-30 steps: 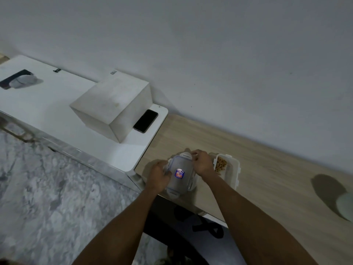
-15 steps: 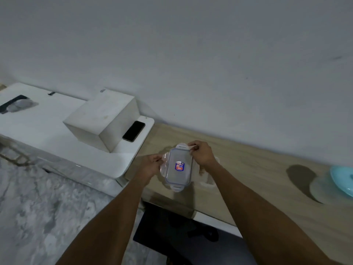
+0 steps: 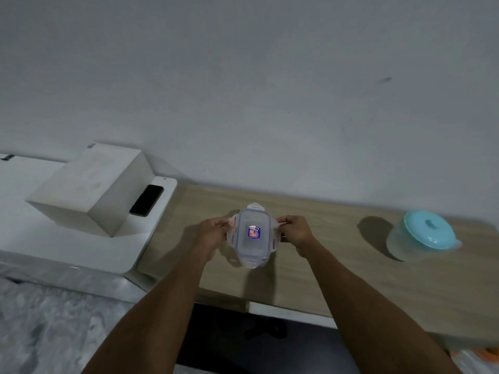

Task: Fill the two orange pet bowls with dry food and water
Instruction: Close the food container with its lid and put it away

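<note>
A clear rectangular food container [image 3: 252, 248] with a snap-on lid and a blue-red sticker rests on the wooden table [image 3: 337, 271]. My left hand [image 3: 212, 233] pinches the lid's left side flap and my right hand [image 3: 295, 230] pinches the right side flap. The lid covers the box, so the dry food inside is hidden. A slice of orange [image 3: 486, 356], perhaps a pet bowl, shows on the floor at the bottom right corner.
A clear jug with a turquoise lid [image 3: 421, 236] stands at the table's right. To the left, a white unit [image 3: 67, 247] carries a white box [image 3: 91, 187] and a black phone [image 3: 147, 200]. A wall runs behind; marbled floor lies below left.
The lid has come over the open box of food and now covers it. My right hand shifted from the lid's far end to its right flap. The view swung right, showing the jug.
</note>
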